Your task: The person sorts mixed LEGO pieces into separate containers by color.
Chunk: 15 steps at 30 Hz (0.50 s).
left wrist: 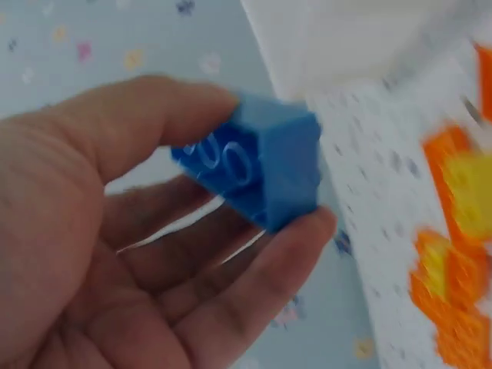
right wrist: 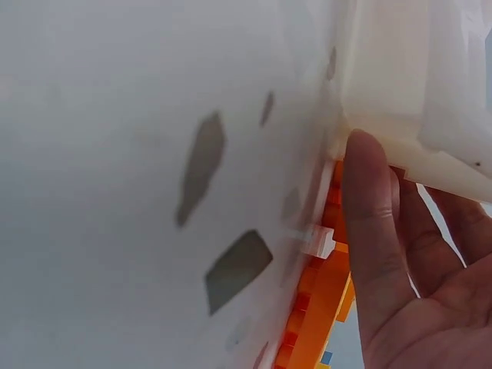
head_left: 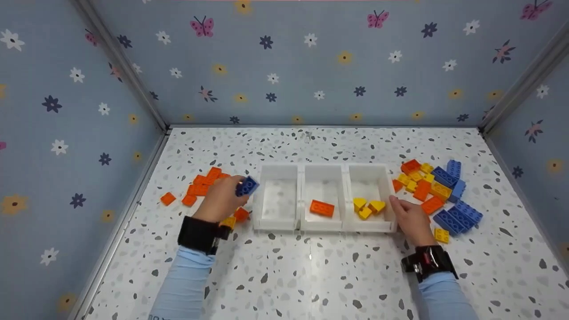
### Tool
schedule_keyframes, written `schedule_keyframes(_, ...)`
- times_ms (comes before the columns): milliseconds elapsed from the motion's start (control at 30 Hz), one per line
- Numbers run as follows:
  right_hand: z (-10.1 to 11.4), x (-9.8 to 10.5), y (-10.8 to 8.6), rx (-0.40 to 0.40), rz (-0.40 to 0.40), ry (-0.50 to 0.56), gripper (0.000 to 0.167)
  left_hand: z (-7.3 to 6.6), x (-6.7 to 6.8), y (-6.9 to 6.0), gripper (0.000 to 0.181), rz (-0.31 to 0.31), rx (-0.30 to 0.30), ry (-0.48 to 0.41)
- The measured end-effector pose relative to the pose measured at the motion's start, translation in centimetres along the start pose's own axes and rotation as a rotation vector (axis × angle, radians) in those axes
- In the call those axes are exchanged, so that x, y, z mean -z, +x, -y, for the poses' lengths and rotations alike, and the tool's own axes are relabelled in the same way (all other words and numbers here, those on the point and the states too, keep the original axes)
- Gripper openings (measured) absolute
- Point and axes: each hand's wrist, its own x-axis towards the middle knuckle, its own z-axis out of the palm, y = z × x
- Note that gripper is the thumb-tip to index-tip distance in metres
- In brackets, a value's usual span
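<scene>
My left hand (head_left: 221, 198) pinches a blue building brick (head_left: 247, 186) between thumb and fingers, beside the left end of a white tray (head_left: 300, 229). In the left wrist view the blue brick (left wrist: 288, 169) is tilted, its hollow underside partly showing. The tray has three compartments. An orange brick (head_left: 322, 208) lies in the middle one, and several yellow bricks (head_left: 365, 213) lie in the right one. My right hand (head_left: 411, 220) touches the tray's right end wall. In the right wrist view its fingers extend along the tray's wall (right wrist: 384, 84), fairly straight, and curl round nothing.
Orange bricks (head_left: 200, 190) are spread at the left, partly behind my left hand, with a yellow brick (head_left: 229, 222) by the wrist. A mixed pile of orange, yellow and blue bricks (head_left: 458, 217) lies right of the tray. Patterned panels (head_left: 311, 66) border the speckled table (head_left: 311, 275).
</scene>
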Motion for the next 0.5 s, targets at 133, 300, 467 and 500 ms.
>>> schedule_keyframes(133, 0.0, 0.0, 0.0, 0.0, 0.003, -0.003, 0.081, -3.0, -2.7, 0.3, 0.046, 0.053, -0.091, 0.065)
schedule_keyframes(300, -0.1, 0.1, 0.1, 0.005, 0.018, 0.001, 0.082, -4.6, -6.0, 0.7, 0.033, 0.069, -0.171, 0.154)
schedule_keyframes(467, 0.0, 0.1, 0.1, -0.001, 0.031, 0.006, 0.084, -5.1, -7.8, 1.4, 0.023, 0.105, -0.149, 0.215)
schedule_keyframes(500, 0.0, 0.1, 0.1, -0.002, 0.033, 0.007, 0.084, -5.1, -8.0, 1.5, 0.021, 0.113, -0.139, 0.221)
